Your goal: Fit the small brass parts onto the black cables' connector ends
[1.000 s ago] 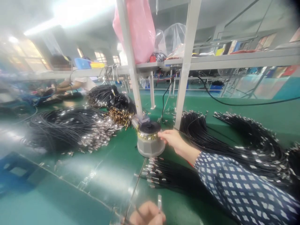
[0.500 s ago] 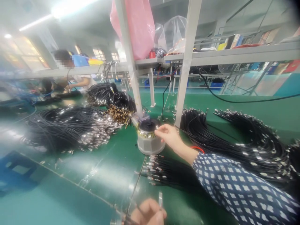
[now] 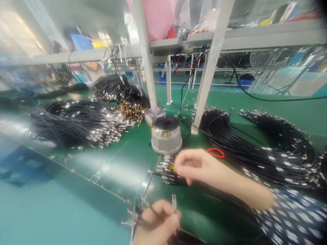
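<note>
My left hand [image 3: 159, 221] is closed at the bottom, pinching a black cable whose silver metal plug [image 3: 174, 201] points up past the fingertips. Other cable ends with connectors [image 3: 130, 219] stick out to the left of this hand. Above and to the right, my right hand [image 3: 195, 165] is closed in a pinch on a tiny yellow piece, apparently tape, too blurred to be sure. Just behind it stands a round grey dispenser [image 3: 166, 143] with a black disc on top and short yellow strips around its rim. The right hand is apart from the dispenser.
Cables with silver plugs [image 3: 163, 170] lie beneath my right hand. Large black cable bundles lie left [image 3: 68, 122] and right [image 3: 255, 156] on the green tabletop [image 3: 112, 173]. A red loop [image 3: 216, 153] is nearby. White posts [image 3: 213, 68] carry a shelf with a pink bag [image 3: 159, 20].
My right hand has drawn back from the dispenser's rim, down and toward my left hand, with the yellow piece at its fingertips. My left hand shows more fully; the view has tilted down.
</note>
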`<state>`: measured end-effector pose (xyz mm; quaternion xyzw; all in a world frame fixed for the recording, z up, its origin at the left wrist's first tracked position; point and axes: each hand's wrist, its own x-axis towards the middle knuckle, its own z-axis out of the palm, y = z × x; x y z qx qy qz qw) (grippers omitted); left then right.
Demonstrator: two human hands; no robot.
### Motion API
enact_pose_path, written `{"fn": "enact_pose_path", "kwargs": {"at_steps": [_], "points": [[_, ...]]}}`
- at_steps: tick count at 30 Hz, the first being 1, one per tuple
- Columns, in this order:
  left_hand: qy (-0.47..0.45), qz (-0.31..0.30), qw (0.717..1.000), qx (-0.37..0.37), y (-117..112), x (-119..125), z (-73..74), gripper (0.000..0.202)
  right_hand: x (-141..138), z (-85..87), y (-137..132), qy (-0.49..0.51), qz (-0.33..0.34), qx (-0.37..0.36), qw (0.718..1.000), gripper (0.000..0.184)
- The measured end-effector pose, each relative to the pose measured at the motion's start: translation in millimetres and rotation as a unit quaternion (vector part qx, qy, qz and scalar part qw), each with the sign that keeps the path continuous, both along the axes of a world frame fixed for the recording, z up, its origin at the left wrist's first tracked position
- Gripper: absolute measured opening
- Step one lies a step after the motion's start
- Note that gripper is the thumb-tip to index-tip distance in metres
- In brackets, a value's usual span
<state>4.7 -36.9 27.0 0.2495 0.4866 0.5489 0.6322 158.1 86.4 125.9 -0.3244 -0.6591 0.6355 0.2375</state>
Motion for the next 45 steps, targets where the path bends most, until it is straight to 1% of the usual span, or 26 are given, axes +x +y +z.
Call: {"fn": "enact_pose_path", "kwargs": {"at_steps": [1,3,5,7,11,16,22,33,45], "points": [[-0.005,0.004,1.0,-0.004,-1.0,1.2,1.5,0.034,7.9,-6.6,-9.5,-0.002,0.004,-0.02,1.0,0.019],[-0.025,0.008,1.0,-0.016,-3.0,3.8,7.0,0.032,21.2,-20.0,-24.1,-0.006,-0.004,-0.029,1.0,0.026],[-0.046,-0.008,0.998,-0.037,-4.7,5.8,14.7,0.029,29.5,-30.0,-33.6,-0.005,-0.014,-0.016,1.0,0.029],[-0.052,-0.031,0.997,-0.05,-5.9,7.0,22.2,0.026,33.0,-34.8,-39.3,-0.005,-0.012,0.003,1.0,0.027],[-0.053,-0.055,0.995,-0.056,-6.6,7.0,30.1,0.024,31.3,-33.9,-44.6,-0.001,0.012,0.021,1.0,0.024],[-0.05,-0.056,0.996,-0.056,-6.9,6.5,32.6,0.022,27.4,-33.3,-46.1,0.002,0.038,0.029,0.999,0.022],[-0.042,-0.057,0.996,-0.056,-9.1,7.5,37.3,0.023,25.5,-35.4,-42.6,0.004,0.046,0.031,0.998,0.021],[-0.027,-0.061,0.996,-0.054,-6.8,7.2,36.9,0.022,23.9,-31.0,-41.2,-0.023,0.045,0.043,0.998,0.025],[-0.017,-0.064,0.996,-0.052,-7.5,7.3,36.3,0.021,25.7,-30.9,-39.8,-0.022,0.051,0.051,0.997,0.02]]}}
